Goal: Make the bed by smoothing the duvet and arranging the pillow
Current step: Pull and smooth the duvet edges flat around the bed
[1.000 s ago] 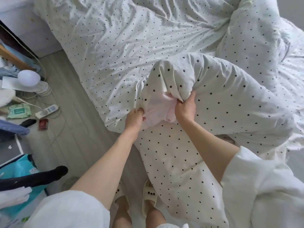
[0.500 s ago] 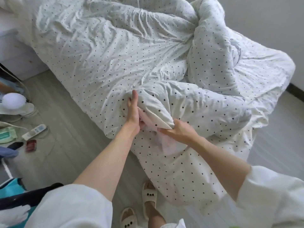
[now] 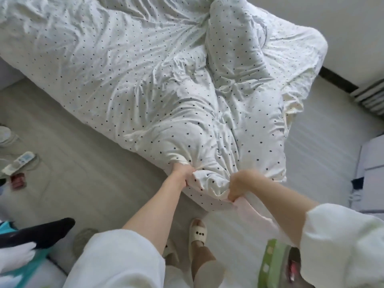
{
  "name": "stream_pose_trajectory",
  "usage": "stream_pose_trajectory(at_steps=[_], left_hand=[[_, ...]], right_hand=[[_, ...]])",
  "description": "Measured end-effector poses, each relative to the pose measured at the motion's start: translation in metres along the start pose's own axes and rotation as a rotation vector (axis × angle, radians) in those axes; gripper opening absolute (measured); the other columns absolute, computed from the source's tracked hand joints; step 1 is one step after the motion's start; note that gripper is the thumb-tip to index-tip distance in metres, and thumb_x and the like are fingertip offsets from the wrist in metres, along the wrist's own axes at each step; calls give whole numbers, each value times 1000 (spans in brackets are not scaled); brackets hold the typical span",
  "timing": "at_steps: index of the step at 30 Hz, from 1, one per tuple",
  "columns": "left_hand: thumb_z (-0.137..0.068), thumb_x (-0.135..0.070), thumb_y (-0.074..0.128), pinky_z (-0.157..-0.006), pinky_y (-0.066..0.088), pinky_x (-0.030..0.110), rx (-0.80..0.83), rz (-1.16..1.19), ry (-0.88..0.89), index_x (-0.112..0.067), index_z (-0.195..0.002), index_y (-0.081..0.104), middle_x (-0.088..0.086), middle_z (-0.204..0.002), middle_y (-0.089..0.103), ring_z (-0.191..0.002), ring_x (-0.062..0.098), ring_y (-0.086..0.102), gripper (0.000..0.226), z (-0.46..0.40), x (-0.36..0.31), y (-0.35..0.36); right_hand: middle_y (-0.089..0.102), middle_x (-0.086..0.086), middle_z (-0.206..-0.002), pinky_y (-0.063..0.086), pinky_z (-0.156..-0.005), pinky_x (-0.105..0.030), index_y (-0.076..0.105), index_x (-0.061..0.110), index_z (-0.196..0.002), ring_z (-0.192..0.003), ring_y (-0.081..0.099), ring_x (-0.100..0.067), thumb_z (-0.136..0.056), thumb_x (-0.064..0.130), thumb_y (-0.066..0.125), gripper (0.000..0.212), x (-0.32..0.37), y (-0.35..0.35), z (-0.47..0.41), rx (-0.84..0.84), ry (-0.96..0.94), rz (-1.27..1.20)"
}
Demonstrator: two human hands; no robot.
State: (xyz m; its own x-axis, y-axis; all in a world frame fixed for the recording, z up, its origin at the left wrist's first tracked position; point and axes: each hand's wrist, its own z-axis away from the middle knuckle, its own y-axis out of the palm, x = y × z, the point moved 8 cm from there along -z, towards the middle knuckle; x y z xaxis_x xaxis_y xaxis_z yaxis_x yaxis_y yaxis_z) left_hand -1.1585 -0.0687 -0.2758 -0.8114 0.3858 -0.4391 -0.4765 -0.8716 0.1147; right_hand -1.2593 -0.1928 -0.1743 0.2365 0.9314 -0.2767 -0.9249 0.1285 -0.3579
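Since the earlier frame, both my hands have dragged the duvet (image 3: pixel 166 90) corner off the bed toward me. Left hand (image 3: pixel 184 172), right hand (image 3: pixel 239 187): each fisted on bunched fabric, apparently to pull it flat. Pillow: unidentifiable.

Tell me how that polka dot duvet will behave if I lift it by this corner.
Probably floppy: the duvet bunches where the left hand and right hand grip it. Likely puffy and fairly light, given its soft folds. It may drag across the bed rather than lift flat.
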Motion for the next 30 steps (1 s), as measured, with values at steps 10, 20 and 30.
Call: stream_pose_trajectory(at_steps=[10,20,30], left_hand=[[-85,1,63,-72,54,36,153,21,47,-2,-115,60,5,-95,67,-84,19,64,30,1,58,-12],[-86,-9,66,-88,54,37,324,-42,-52,-11,-121,55,4,-107,68,-93,18,66,37,-37,123,-7],[-89,-62,41,-98,41,41,11,323,-156,-17,-138,43,7,-145,45,-122,29,51,67,-120,140,-62]], right_hand=[[56,-3,-123,45,-78,-35,51,17,-126,-108,56,-25,-86,25,43,42,42,-25,-41,-635,-156,-424],[3,6,-160,-10,-111,-63,11,42,-147,-146,-9,-31,-94,54,20,55,127,-30,-144,-366,-371,-17],[64,-8,-122,25,-113,-51,63,11,-116,-122,54,-30,-80,12,40,43,113,3,-135,-1072,-553,-200]])
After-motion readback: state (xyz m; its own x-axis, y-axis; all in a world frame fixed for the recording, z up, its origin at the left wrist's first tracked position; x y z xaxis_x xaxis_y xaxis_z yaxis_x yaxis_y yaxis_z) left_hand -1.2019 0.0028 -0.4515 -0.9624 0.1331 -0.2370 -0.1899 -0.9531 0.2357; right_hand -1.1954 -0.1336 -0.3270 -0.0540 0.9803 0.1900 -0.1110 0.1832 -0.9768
